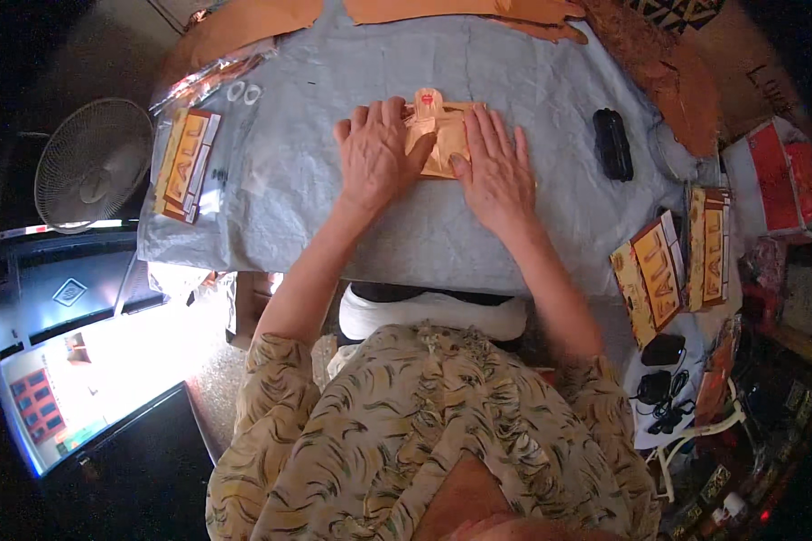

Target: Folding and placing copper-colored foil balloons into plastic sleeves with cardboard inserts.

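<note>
A shiny tan, roughly square folded piece [446, 142] lies on the grey cloth at the far middle of the table. Its material, paper or thin leather, I cannot make out. A rounded tab [429, 101] with a small red mark stands out at its far edge. My left hand [375, 160] rests over the left side of the piece, fingers loosely bent and apart, thumb reaching across it. Lying flat, my right hand [498, 173] presses on the right side with fingers stretched out. Both hands cover parts of its edges.
Grey cloth [289, 216] covers the table. Yellow-brown printed packages lie at left [188, 164] and right [651, 278]. A black case [613, 144] sits to the right; brown sheets [460, 11] line the far edge. A fan [94, 166] stands left; cables [669, 410] lie lower right.
</note>
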`<state>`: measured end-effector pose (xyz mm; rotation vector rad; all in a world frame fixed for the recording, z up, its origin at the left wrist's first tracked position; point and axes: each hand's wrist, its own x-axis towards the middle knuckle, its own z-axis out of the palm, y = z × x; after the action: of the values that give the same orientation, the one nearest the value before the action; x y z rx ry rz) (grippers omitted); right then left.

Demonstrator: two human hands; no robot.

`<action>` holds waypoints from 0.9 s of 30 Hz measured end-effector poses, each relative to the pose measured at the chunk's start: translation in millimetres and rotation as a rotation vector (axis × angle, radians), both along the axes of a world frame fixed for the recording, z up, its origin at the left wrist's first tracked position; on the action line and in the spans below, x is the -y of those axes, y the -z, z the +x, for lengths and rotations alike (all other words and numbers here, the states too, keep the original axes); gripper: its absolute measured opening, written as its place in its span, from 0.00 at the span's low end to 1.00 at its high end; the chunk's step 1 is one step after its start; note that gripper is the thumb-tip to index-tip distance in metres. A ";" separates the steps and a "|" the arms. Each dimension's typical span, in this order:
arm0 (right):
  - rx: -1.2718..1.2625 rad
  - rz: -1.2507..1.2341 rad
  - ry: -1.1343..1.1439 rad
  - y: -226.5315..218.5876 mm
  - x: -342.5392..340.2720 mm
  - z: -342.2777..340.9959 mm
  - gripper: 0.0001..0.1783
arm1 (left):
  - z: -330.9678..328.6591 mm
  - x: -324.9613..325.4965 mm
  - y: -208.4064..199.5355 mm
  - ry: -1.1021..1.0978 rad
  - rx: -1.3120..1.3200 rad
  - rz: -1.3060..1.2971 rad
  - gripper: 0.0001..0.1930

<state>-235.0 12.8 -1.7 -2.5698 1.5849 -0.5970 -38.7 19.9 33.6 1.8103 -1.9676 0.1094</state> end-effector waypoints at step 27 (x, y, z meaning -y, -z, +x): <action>0.079 -0.028 0.006 2.7 -0.6 -0.6 0.37 | -23.3 1.1 6.8 0.069 -0.047 -0.236 0.18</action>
<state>-235.6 13.4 -4.3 -2.5274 1.5713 -0.7168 -61.9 18.8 26.8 1.5788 -1.8947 0.2634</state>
